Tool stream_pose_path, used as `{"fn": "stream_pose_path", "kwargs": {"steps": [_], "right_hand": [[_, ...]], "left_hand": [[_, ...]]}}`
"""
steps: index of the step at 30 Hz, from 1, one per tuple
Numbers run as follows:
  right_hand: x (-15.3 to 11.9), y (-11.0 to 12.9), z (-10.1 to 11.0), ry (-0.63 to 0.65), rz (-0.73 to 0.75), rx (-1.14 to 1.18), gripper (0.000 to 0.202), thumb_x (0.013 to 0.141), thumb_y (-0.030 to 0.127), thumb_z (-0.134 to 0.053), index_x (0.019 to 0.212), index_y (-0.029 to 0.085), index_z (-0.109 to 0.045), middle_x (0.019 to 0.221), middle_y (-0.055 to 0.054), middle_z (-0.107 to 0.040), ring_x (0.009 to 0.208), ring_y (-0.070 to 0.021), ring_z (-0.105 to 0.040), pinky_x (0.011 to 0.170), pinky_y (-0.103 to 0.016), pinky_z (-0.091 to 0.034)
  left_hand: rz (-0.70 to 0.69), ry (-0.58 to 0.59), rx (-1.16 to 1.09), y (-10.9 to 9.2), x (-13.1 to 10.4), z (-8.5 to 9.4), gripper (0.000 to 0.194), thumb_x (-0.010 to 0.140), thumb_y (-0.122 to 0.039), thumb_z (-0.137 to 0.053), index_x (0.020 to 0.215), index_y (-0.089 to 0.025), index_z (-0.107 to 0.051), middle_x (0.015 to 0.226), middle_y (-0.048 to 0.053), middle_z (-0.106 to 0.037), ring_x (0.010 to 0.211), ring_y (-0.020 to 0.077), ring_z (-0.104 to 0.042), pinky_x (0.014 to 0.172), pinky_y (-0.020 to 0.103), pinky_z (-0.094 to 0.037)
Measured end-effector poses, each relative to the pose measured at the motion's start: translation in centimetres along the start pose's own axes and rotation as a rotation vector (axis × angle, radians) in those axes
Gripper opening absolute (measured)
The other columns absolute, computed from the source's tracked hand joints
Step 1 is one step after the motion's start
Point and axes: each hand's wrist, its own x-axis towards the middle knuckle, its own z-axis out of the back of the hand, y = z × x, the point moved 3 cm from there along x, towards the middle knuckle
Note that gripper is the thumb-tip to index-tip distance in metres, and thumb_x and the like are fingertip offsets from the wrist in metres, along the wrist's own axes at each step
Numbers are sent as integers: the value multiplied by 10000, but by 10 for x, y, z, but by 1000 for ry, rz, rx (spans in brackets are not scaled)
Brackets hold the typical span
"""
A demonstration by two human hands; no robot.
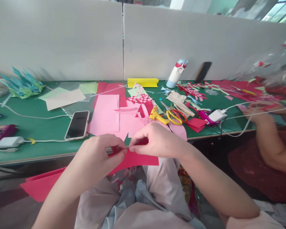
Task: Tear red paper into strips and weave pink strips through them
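A long folded sheet of red paper spans the space above my lap, its other end hanging out to the left below the table edge. My left hand pinches its upper edge between thumb and fingers. Right beside it, my right hand pinches the same edge, the two thumbs nearly touching. Pink paper sheets lie on the table just beyond my hands. A yellow glue gun rests past my right hand, beside scissors with yellow handles and a red-handled pair.
On the green table are a phone, white charging cables, a blue-green paper plant, a white bottle and woven paper strips. A grey partition stands behind. At the right, another person's hands work over red paper.
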Motion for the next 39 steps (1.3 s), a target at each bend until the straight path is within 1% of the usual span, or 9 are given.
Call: {"fn": "stream_pose_path", "kwargs": {"steps": [4, 8, 13, 15, 20, 23, 25, 32, 39], "right_hand": [[1, 0, -2, -24, -4, -12, 102, 747, 161, -644, 731, 167, -744, 632, 33, -696, 606, -77, -614, 553, -169, -401], [0, -3, -1, 7, -38, 42, 105, 760, 188, -653, 796, 179, -751, 715, 23, -725, 659, -93, -640, 600, -176, -434], [-4, -12, 4, -7, -103, 80, 152, 754, 288, -677, 849, 194, -749, 795, 2, -739, 716, -119, -653, 634, -195, -461], [-6, -14, 5, -12, -121, 86, 161, 756, 298, -671, 855, 197, -747, 810, -2, -739, 725, -122, -652, 633, -197, -462], [-5, -11, 4, -13, -102, 94, 139, 763, 262, -653, 829, 186, -749, 747, -2, -728, 680, -117, -638, 588, -197, -439], [-4, -8, 3, -10, -78, 91, 122, 761, 226, -647, 809, 181, -749, 722, 2, -721, 665, -113, -632, 580, -193, -430], [-4, -7, 3, -13, -74, 93, 117, 759, 210, -644, 802, 179, -748, 717, 3, -721, 665, -113, -634, 580, -191, -431], [-3, -6, 1, -23, -74, 111, 107, 755, 192, -647, 793, 172, -745, 721, 3, -725, 674, -112, -643, 592, -182, -440], [-2, -1, -4, -60, -68, 60, 115, 749, 169, -632, 762, 153, -745, 661, -4, -702, 633, -113, -613, 559, -198, -414]], "left_hand": [[-4, -27, 17, 3, 3, -2, 125, 744, -263, -525, 718, -266, -648, 741, -67, -688, 670, 134, -593, 641, 245, -426], [-27, -36, -5, 4, 2, -2, 131, 752, -262, -518, 715, -268, -644, 740, -71, -683, 676, 131, -593, 654, 239, -426], [36, -50, -9, 7, -3, 2, 119, 742, -276, -537, 707, -268, -650, 736, -70, -683, 675, 130, -596, 634, 227, -423], [43, -52, 7, 7, -4, 2, 127, 744, -295, -538, 710, -270, -658, 743, -64, -689, 677, 136, -601, 625, 228, -425], [36, -47, -2, 2, 1, 1, 157, 750, -313, -532, 756, -264, -681, 795, -35, -716, 716, 158, -624, 646, 241, -439], [12, -22, -17, -2, 4, -1, 174, 766, -318, -516, 745, -255, -677, 790, -25, -715, 699, 159, -621, 627, 246, -437], [7, -27, -22, -3, 5, -2, 172, 765, -314, -516, 738, -254, -675, 781, -24, -713, 688, 158, -617, 620, 248, -437], [20, -45, -39, 0, 3, -1, 142, 750, -286, -529, 710, -262, -663, 757, -48, -701, 695, 147, -609, 629, 242, -437], [-8, -57, -56, 2, 3, -3, 108, 721, -243, -534, 695, -245, -638, 764, -44, -683, 717, 147, -598, 694, 252, -440]]}}
